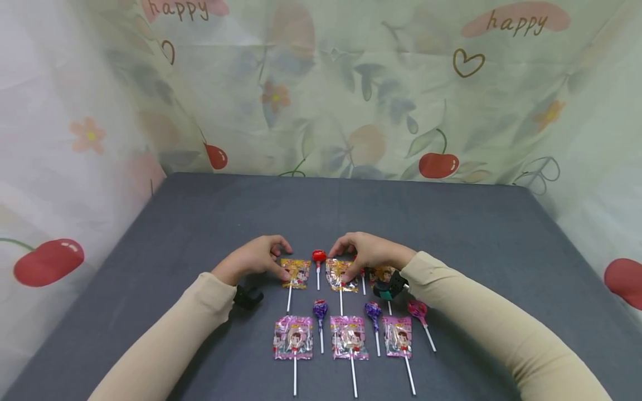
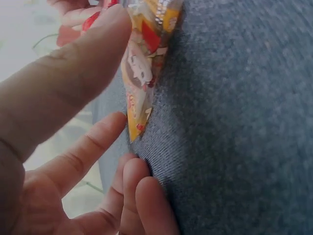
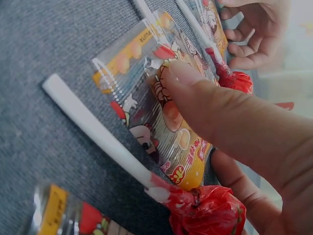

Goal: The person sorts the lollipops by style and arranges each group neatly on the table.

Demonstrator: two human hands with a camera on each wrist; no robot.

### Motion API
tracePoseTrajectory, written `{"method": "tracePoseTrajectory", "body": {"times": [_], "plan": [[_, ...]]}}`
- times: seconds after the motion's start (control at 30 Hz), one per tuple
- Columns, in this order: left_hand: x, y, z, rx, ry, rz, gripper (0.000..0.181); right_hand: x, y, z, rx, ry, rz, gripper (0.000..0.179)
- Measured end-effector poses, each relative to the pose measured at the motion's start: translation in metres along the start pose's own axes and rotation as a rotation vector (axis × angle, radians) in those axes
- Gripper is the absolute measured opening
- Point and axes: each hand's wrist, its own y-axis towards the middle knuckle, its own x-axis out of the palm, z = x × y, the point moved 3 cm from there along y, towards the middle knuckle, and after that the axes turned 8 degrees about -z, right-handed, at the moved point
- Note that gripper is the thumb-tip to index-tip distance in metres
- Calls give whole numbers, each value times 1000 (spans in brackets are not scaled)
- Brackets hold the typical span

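Note:
Flat lollipop packets and round wrapped lollipops lie in two rows. My left hand (image 1: 258, 259) is at the left yellow lollipop packet (image 1: 300, 273), its thumb on the wrapper; in the left wrist view its index fingertip is by the packet's corner and the other fingers are loosely bent. My right hand (image 1: 368, 250) reaches over the middle yellow lollipop packet (image 3: 178, 125). Its thumb presses on the wrapper, with a finger beside the far edge. A red lollipop (image 1: 319, 256) lies between these packets. Another red lollipop (image 3: 208, 210) is beside the right hand, partly hidden by it in the head view.
Pink lollipop packets (image 1: 349, 337) form the near row, with purple lollipops (image 1: 320, 309) between them and a pink lollipop (image 1: 417, 309) at its right end. The right wrist covers part of another yellow packet (image 1: 379, 274). A patterned curtain (image 1: 321, 111) hangs behind the grey table (image 1: 210, 211).

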Motion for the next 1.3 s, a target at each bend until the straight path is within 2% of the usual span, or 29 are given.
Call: {"method": "tracePoseTrajectory", "body": {"times": [0.13, 0.47, 0.8, 1.03, 1.3], "plan": [[3, 3, 3, -23, 74, 19, 53, 1, 0, 3, 17, 10, 8, 45], [4, 5, 7, -34, 132, 14, 52, 1, -4, 3, 18, 18, 13, 43], [6, 5, 10, 10, 129, 18, 40, -1, -4, 4, 21, 7, 10, 43], [7, 1, 10, 53, 120, 42, 39, 1, 0, 5, 15, -1, 8, 43], [5, -1, 8, 48, 79, 50, 37, 2, 3, 4, 20, -5, 6, 42]]}}
